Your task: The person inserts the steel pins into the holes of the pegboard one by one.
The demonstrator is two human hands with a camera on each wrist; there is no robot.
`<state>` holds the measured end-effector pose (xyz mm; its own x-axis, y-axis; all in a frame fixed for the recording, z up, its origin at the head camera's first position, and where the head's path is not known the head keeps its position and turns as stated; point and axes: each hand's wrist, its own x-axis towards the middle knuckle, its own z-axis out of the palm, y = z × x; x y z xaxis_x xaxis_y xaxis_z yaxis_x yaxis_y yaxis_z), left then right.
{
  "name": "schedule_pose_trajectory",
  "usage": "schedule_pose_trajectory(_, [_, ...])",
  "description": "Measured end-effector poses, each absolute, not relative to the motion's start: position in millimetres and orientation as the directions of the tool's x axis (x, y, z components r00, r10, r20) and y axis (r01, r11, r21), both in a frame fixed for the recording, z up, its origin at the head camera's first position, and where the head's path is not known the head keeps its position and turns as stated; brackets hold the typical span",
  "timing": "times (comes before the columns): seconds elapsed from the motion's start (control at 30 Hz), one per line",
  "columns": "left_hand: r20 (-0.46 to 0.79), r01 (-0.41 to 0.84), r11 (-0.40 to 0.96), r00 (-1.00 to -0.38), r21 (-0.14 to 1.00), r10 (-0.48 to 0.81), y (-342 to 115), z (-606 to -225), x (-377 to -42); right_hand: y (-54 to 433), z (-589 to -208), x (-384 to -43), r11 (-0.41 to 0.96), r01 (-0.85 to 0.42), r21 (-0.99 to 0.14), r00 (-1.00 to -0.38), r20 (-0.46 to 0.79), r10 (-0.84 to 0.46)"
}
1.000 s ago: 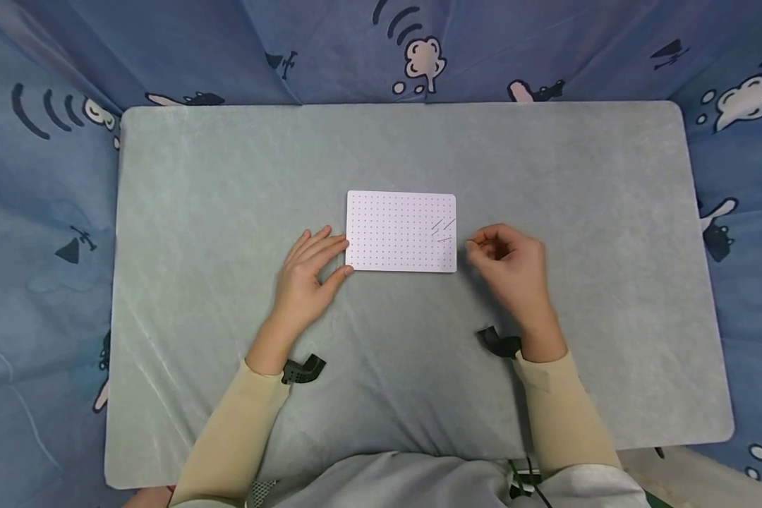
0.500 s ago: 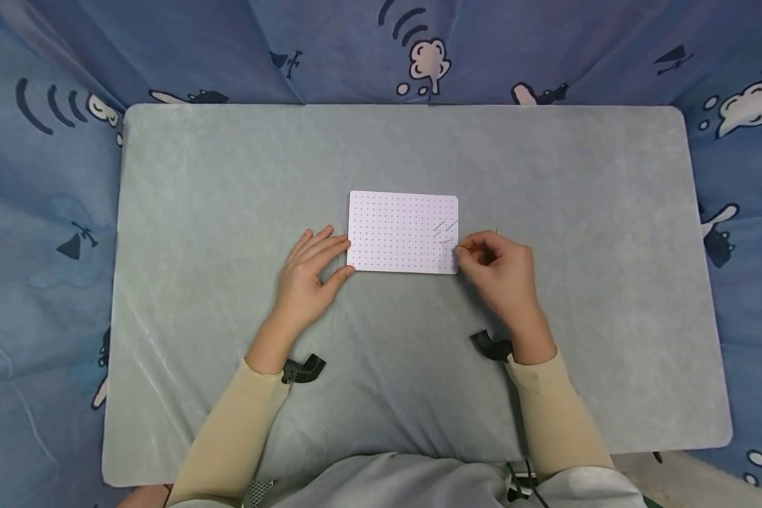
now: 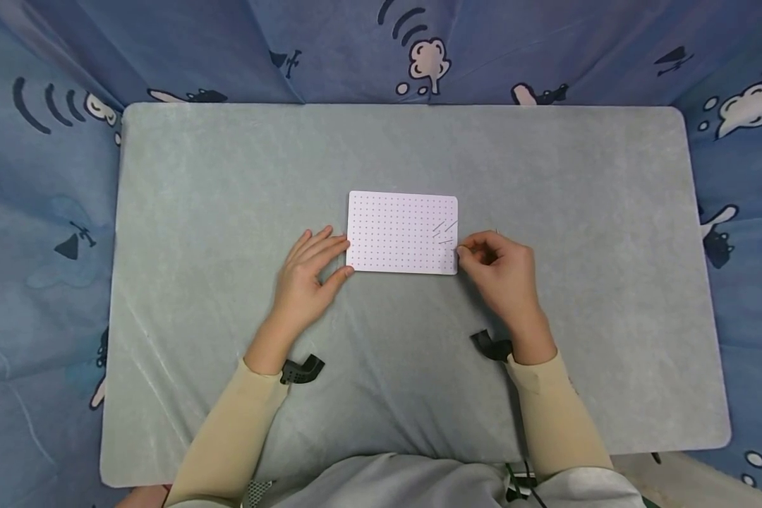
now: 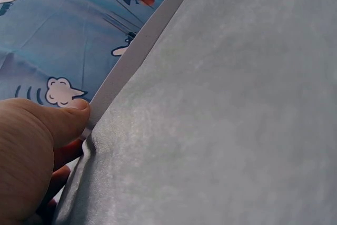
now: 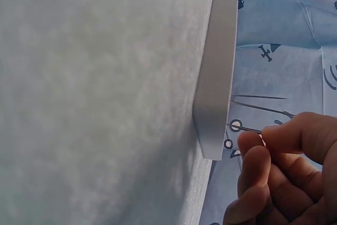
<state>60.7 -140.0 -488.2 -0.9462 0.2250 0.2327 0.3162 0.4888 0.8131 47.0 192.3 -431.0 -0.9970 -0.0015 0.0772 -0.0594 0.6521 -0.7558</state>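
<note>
A white board with a grid of small holes lies on the table. Several thin dark needles stand up from its right part; the right wrist view shows upright needles close up. My left hand touches the board's left side with its fingers fairly straight, the thumb at the near left corner. At the right edge, my right hand pinches a needle between thumb and forefinger. That needle's tip meets the board's top surface; whether it sits in a hole I cannot tell.
A grey cloth covers the table. Blue printed curtains enclose its back and both sides. Each wrist carries a black camera mount.
My right hand has moved left from beside the board to its right edge, then held nearly still over the last half second. My left hand stays in place.
</note>
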Motion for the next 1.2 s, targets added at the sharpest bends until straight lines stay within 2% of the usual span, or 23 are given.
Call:
schedule_pose_trajectory(0.8, [0.240, 0.323, 0.498, -0.944, 0.805, 0.225, -138.6, -489.4, 59.8, 190.0, -435.3, 47.1, 0.673, -0.068, -0.736, -0.998, 0.052, -0.044])
schedule_pose_trajectory(1.2, [0.243, 0.326, 0.494, -0.943, 0.806, 0.226, -138.7, -489.4, 60.1, 196.6, -430.0, 46.9, 0.691, -0.027, -0.723, -0.999, 0.005, -0.034])
